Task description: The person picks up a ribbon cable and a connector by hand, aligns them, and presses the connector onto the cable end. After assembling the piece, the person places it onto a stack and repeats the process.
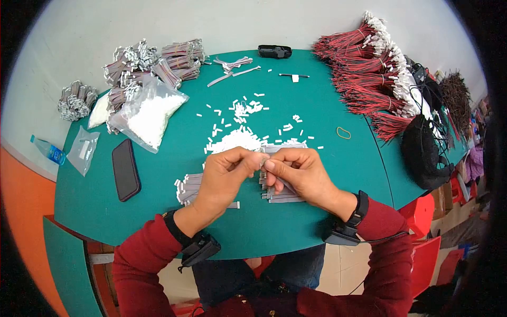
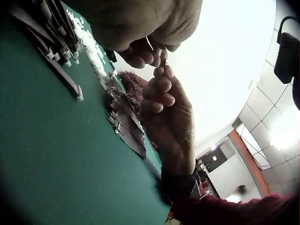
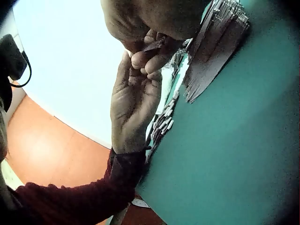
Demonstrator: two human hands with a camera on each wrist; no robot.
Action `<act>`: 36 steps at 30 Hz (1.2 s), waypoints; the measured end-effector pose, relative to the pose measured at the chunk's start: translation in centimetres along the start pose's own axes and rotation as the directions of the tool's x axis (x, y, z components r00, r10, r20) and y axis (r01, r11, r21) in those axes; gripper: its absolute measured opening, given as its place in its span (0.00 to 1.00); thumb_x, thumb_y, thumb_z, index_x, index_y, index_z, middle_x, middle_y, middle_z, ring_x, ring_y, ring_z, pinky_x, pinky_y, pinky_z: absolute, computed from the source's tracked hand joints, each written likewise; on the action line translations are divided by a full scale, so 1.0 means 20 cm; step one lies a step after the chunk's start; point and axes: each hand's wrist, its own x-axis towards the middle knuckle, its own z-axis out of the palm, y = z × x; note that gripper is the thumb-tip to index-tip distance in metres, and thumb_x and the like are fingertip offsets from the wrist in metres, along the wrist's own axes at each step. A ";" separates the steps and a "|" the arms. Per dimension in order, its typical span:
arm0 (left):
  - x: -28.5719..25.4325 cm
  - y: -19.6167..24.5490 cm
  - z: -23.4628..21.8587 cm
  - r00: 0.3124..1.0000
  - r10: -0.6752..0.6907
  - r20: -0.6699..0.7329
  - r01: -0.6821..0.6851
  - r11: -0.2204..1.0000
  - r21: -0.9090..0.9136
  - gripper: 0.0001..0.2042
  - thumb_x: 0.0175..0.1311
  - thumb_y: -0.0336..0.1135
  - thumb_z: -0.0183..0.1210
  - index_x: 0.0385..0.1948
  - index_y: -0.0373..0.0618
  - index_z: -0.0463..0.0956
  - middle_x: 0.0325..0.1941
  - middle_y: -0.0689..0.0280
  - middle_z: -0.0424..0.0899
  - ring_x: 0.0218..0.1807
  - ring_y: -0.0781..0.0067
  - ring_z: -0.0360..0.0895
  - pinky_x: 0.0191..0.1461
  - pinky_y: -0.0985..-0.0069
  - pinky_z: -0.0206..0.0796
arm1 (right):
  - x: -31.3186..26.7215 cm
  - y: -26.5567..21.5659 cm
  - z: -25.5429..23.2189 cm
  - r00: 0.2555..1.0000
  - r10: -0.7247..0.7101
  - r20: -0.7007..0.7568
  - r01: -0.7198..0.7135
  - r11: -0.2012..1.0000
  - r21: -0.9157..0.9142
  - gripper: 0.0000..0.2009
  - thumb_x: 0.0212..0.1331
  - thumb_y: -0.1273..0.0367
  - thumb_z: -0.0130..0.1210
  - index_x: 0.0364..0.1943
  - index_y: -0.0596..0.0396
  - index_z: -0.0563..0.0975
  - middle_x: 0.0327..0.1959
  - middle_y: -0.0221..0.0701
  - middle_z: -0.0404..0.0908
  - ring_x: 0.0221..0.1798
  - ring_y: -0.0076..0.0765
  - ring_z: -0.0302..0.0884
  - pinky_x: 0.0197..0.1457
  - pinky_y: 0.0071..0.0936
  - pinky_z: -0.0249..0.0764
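Hands met at frame centre over the table (image 1: pixel 158 222): the left hand (image 1: pixel 224 171) and right hand (image 1: pixel 301 171) both pinched one thin grey cable (image 1: pixel 262 160) between fingertips. A loose pinch could have dropped it into the connector pile (image 1: pixel 235 140) just above, or the stack (image 1: pixel 282 195) beneath.

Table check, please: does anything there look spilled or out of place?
Small white connectors lie scattered loose across the green table beyond the hands, away from their pile; a lone rubber band lies apart.
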 end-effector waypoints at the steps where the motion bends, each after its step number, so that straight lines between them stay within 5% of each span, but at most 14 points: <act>1: 0.00 0.00 0.00 1.000 -0.010 0.001 0.010 0.999 -0.036 0.07 0.60 0.33 0.57 0.31 0.39 0.78 0.29 0.69 0.79 0.31 0.84 0.69 0.36 0.84 0.61 | 0.00 0.00 0.00 1.000 -0.005 -0.006 0.005 1.000 -0.006 0.09 0.61 0.67 0.51 0.30 0.59 0.78 0.22 0.26 0.78 0.21 0.14 0.71 0.23 0.12 0.68; 15: 0.00 -0.01 0.01 0.987 0.163 0.009 -0.163 0.985 0.057 0.07 0.61 0.32 0.55 0.32 0.37 0.78 0.30 0.67 0.78 0.30 0.82 0.69 0.37 0.83 0.63 | -0.01 0.00 0.01 1.000 0.025 -0.005 -0.025 1.000 0.016 0.09 0.60 0.67 0.53 0.29 0.59 0.78 0.21 0.25 0.77 0.21 0.13 0.69 0.24 0.12 0.67; 18: 0.00 0.03 -0.02 0.994 0.076 0.079 -0.080 0.995 0.053 0.10 0.63 0.33 0.53 0.38 0.37 0.78 0.32 0.67 0.77 0.33 0.81 0.69 0.41 0.82 0.63 | 0.00 -0.02 -0.01 1.000 -0.011 -0.018 0.011 1.000 -0.021 0.09 0.60 0.67 0.53 0.30 0.59 0.79 0.21 0.25 0.77 0.22 0.13 0.69 0.25 0.12 0.66; 21: 0.01 0.06 -0.02 0.989 0.009 0.149 0.028 0.970 -0.240 0.12 0.65 0.33 0.51 0.44 0.36 0.75 0.35 0.67 0.77 0.36 0.80 0.69 0.44 0.81 0.62 | 0.00 -0.06 -0.02 0.999 -0.017 -0.033 0.015 0.999 -0.041 0.09 0.60 0.67 0.53 0.31 0.59 0.79 0.22 0.25 0.77 0.23 0.13 0.69 0.25 0.12 0.65; 24: 0.02 0.03 -0.04 0.987 0.032 0.155 -0.003 0.983 -0.182 0.13 0.63 0.31 0.52 0.46 0.36 0.74 0.37 0.67 0.77 0.38 0.80 0.69 0.46 0.81 0.62 | 0.00 -0.08 -0.03 0.999 -0.014 -0.034 0.013 0.999 -0.029 0.09 0.60 0.67 0.53 0.31 0.59 0.79 0.22 0.24 0.77 0.23 0.13 0.68 0.25 0.11 0.64; 36: 0.03 0.02 -0.07 0.977 -0.106 0.186 0.159 0.940 -0.303 0.09 0.60 0.28 0.56 0.40 0.36 0.75 0.37 0.65 0.79 0.37 0.79 0.72 0.43 0.81 0.65 | -0.01 -0.08 -0.04 0.999 -0.033 0.009 0.034 0.976 -0.213 0.07 0.60 0.69 0.53 0.29 0.56 0.79 0.19 0.20 0.74 0.21 0.10 0.64 0.22 0.11 0.59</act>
